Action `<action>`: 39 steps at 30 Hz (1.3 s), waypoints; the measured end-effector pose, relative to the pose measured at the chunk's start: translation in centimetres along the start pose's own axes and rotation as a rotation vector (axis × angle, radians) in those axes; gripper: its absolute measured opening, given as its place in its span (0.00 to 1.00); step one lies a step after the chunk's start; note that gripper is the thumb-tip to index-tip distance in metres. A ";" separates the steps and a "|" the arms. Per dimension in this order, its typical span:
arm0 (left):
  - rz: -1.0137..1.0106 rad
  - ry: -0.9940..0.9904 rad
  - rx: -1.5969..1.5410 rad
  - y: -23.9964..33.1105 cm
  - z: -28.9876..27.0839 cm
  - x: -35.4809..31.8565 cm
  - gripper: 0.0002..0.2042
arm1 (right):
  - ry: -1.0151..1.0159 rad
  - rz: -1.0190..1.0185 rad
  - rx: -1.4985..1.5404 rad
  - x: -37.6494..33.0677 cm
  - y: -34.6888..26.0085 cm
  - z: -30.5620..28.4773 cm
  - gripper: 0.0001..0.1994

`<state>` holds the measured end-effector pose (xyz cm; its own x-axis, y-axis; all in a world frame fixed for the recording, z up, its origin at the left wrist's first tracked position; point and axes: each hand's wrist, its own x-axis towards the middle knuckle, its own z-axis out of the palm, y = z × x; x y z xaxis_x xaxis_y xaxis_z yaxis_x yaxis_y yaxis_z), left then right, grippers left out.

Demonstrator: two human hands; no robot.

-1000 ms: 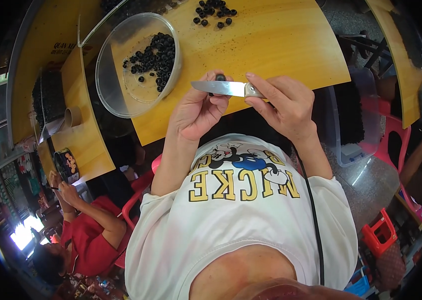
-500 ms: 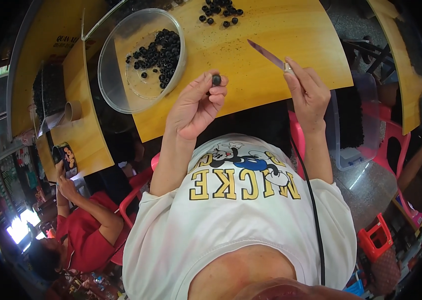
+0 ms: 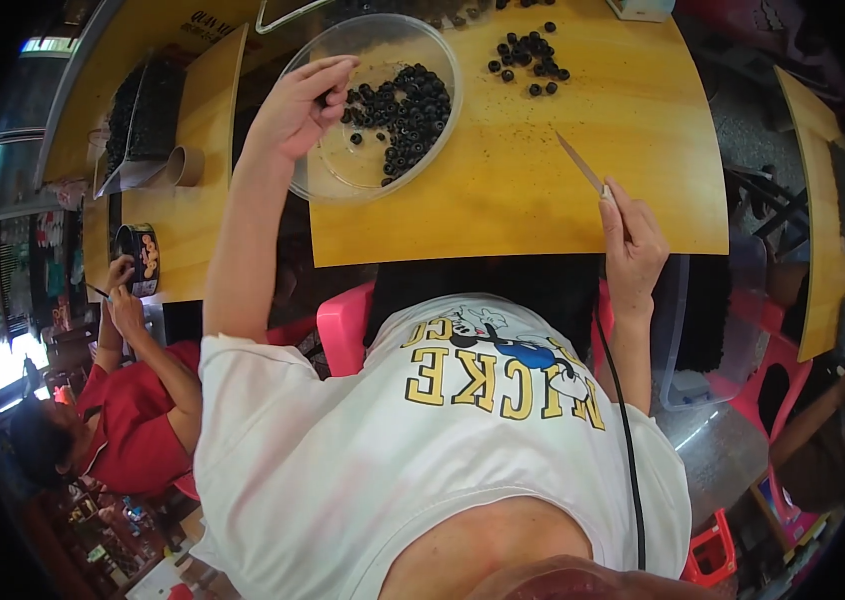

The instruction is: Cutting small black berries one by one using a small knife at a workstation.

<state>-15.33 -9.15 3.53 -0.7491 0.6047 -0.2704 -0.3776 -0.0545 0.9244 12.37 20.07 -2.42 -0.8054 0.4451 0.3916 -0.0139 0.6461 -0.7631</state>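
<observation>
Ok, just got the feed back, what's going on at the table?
A person sits at a yellow table. The left hand is over a clear bowl of small dark round pieces, fingertips pinched at its rim. The right hand holds a knife, blade pointing up over the table. A loose pile of dark pieces lies beyond the bowl. Another person in red works at the next table to the left.
</observation>
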 end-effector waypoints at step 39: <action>-0.281 -0.370 -0.890 -9.3 15.1 -4.8 0.08 | -0.009 -0.456 -0.044 0.4 -4.4 -0.7 0.21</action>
<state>-0.05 0.46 0.30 -0.4114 0.8876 -0.2072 -0.8976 -0.3551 0.2612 12.57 17.84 1.48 -0.7280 0.1040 0.6777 -0.3428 0.8007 -0.4912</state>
